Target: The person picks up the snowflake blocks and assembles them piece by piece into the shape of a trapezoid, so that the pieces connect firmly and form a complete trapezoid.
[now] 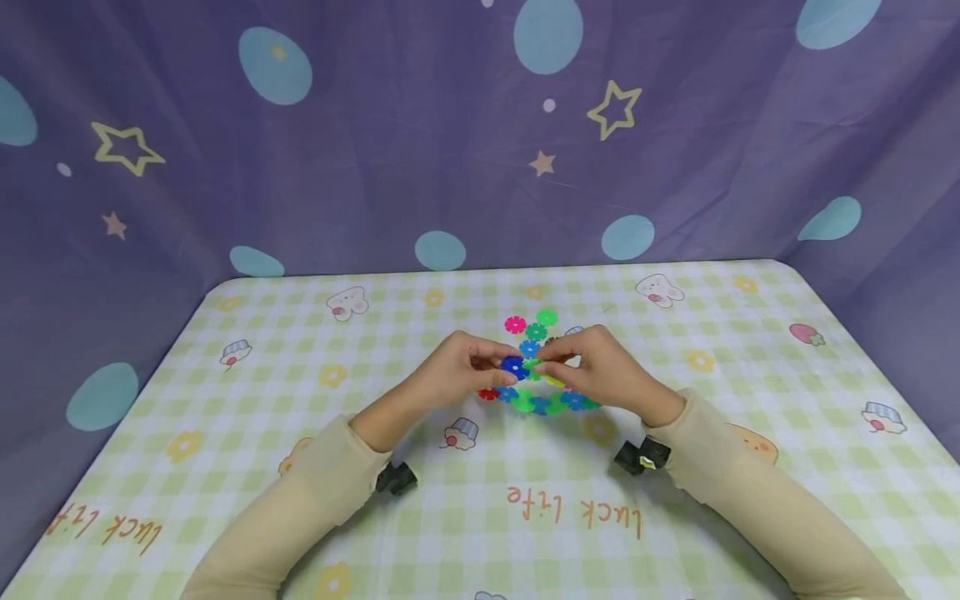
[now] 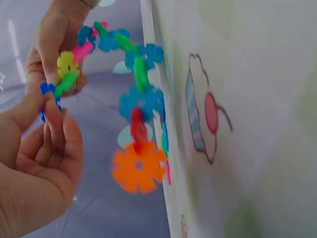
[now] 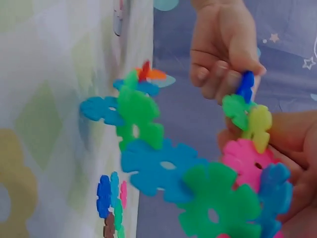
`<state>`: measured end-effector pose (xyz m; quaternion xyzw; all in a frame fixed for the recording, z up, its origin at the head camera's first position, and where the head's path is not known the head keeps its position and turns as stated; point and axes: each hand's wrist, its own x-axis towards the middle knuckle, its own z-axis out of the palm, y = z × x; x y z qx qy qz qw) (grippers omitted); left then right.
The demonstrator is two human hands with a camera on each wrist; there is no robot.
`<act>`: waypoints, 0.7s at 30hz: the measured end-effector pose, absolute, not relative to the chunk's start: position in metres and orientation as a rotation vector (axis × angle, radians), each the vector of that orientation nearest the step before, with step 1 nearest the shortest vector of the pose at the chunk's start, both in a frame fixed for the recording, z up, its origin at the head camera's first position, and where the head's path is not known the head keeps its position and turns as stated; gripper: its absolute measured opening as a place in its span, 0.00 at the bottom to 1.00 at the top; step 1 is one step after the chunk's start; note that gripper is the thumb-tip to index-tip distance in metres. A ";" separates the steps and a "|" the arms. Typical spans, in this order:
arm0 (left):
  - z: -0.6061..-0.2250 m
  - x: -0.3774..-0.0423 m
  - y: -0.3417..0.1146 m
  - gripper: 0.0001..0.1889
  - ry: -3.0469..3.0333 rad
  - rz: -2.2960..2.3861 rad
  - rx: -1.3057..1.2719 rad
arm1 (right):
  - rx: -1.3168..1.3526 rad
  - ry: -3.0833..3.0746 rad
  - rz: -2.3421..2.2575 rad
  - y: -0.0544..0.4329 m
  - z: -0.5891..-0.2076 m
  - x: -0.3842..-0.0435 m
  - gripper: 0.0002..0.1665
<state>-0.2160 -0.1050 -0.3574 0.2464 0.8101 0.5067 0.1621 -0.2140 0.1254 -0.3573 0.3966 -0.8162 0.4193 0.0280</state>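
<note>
My left hand (image 1: 465,367) pinches a dark blue notched flower disc (image 1: 515,368) between thumb and fingers. The blue disc joins a green disc (image 3: 237,110), which my right hand (image 1: 600,367) pinches at its edge. From there a chain of interlocking plastic discs curves round: a yellow disc (image 3: 260,126), a pink disc (image 3: 247,161), then blue and green ones. Its far end carries a red disc (image 2: 138,130) and an orange disc (image 2: 138,167). Both hands are above the table, close together. Fingers partly hide the joint between the blue and green discs.
Behind the hands, loose discs lie on the table: a pink one (image 1: 515,324), a light green one (image 1: 547,318), a darker green one (image 1: 536,332) and a blue one (image 1: 529,349). A checked cloth (image 1: 405,333) covers the table; a purple curtain (image 1: 360,167) hangs behind.
</note>
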 end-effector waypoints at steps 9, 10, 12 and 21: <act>-0.361 -0.235 -0.117 0.17 2.309 1.431 0.761 | 1.270 -2.670 1.379 0.137 -0.358 -0.225 0.04; -0.363 -0.239 -0.119 0.17 2.325 1.432 0.742 | 1.271 -2.681 1.391 0.138 -0.358 -0.226 0.04; -0.368 -0.246 -0.121 0.17 2.340 1.449 0.678 | 1.299 -2.695 1.415 0.141 -0.358 -0.227 0.03; -0.387 -0.275 -0.110 0.19 2.267 1.431 0.476 | 1.574 -2.710 1.504 0.148 -0.352 -0.228 0.04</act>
